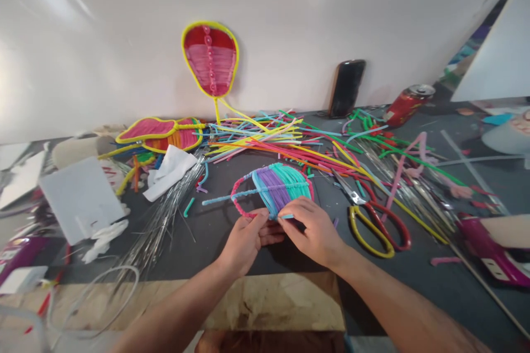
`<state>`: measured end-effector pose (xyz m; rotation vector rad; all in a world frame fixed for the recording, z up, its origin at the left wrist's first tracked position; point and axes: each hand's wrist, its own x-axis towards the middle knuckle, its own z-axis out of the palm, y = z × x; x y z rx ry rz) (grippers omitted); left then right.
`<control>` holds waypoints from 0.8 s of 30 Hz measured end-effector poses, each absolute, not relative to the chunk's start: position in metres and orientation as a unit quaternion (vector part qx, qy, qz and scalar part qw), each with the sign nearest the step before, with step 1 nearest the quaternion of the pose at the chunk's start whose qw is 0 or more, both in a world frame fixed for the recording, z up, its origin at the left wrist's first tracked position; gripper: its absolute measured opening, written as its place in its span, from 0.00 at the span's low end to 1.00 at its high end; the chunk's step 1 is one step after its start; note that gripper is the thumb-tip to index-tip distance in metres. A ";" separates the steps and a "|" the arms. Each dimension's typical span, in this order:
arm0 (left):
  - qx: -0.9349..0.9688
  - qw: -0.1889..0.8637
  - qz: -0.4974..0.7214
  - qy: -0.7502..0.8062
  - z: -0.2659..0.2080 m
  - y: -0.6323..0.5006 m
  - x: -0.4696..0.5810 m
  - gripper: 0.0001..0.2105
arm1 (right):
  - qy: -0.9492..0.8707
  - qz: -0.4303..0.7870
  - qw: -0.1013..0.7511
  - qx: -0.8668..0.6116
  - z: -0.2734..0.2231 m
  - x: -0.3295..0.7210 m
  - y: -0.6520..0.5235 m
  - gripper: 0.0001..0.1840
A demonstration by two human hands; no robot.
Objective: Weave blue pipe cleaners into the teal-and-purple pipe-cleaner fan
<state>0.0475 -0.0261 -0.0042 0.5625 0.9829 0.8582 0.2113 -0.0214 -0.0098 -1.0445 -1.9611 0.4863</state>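
Between my hands is a leaf-shaped pipe cleaner piece [277, 190] with a pink outline, a light blue centre stem sticking out to the left, and purple and turquoise strands wound across it. My left hand [248, 237] pinches its lower edge, some fingers underneath. At the lower right edge, my right hand [312, 229] pinches a short light blue pipe cleaner end [285, 216] against the piece. Scissors [368, 212] with red and yellow handles lie just right of my right hand. Behind the piece spreads a pile of loose coloured pipe cleaners [265, 138].
A finished yellow-rimmed pink paddle shape [211, 60] stands against the white board [124, 38]. A phone [346, 88] and a tilted red can [409, 103] are at the back right. Thin wires [161, 226] and white paper [80, 198] lie left; a purple tool [492, 251] lies right.
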 end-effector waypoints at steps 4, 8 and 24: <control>0.271 0.762 0.365 0.461 -0.001 -0.024 0.046 0.15 | -0.783 0.224 0.410 -0.410 -0.009 0.213 -0.021 0.05; 0.278 0.759 0.328 0.489 0.001 -0.020 0.042 0.16 | -0.779 0.251 0.396 -0.416 -0.007 0.214 -0.021 0.06; 0.349 0.740 0.309 0.484 0.005 -0.032 0.049 0.17 | -0.761 0.229 0.360 -0.489 -0.010 0.210 -0.022 0.05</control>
